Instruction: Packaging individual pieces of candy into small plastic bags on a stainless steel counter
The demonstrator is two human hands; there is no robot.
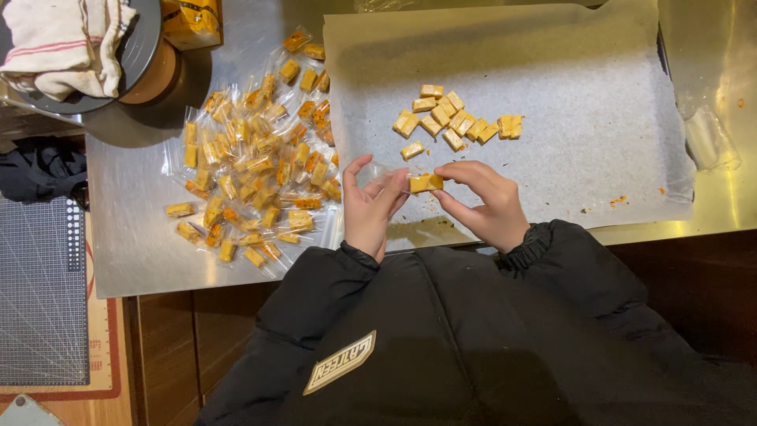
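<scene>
Hands at centre | our left hand (371,207) pinches clear wrapper (377,172) open, right hand (482,201) grips candy block (426,183) by its ends | block reads light, firm, maybe sticky; wrapper thin, slippery | bare candy pieces (456,122) on parchment sheet (583,95) at 12 | wrapped candies (252,170) piled at 9 on steel table (130,205).

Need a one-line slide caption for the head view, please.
Both hands, left hand and right hand, hold one orange candy piece above parchment paper, beside a pile of wrapped candies.
</scene>
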